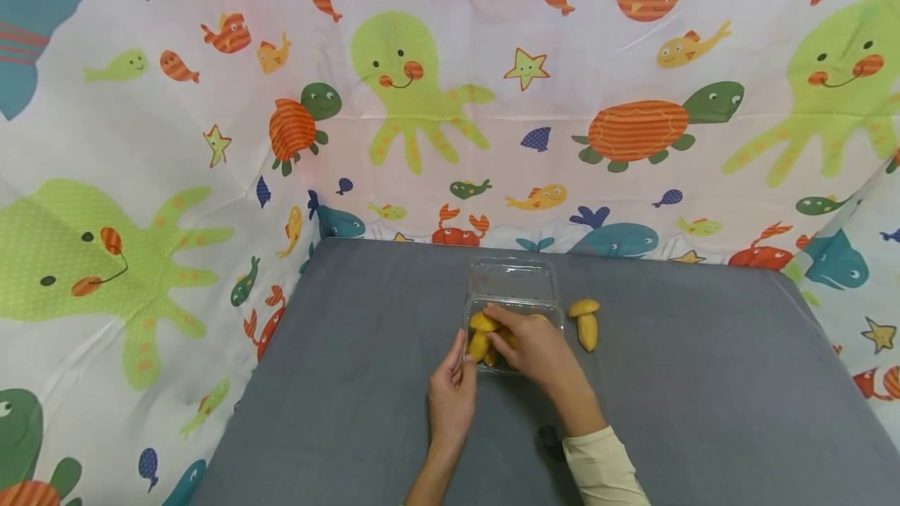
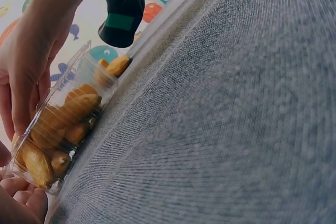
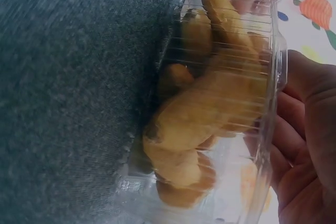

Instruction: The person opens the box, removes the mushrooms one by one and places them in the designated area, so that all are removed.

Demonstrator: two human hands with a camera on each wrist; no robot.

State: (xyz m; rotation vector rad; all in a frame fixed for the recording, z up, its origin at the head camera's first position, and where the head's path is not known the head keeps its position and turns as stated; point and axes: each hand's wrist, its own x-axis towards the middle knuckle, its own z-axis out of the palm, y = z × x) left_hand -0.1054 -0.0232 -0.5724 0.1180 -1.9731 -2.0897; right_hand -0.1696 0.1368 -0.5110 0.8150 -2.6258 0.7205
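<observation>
The right hand (image 1: 540,348) hides much of the clear plastic container (image 3: 281,72) in the head view, so the yellow mushroom-shaped pieces (image 1: 479,347) inside cannot be counted. Its fingers reach in beside a piece at the container's left side; whether they pinch it, I cannot tell. In the right wrist view, ridged walls and glare blur the contents, and that hand is cut off by the frame edge. The left wrist view crops the left hand (image 1: 452,398), which grips the container's left side. The container sits on the grey cloth (image 1: 366,381), its clear lid (image 1: 513,279) folded back; several pieces lie jumbled inside, some across others. Just beside it, on the right, a loose yellow piece (image 1: 587,328) lies on the cloth.
</observation>
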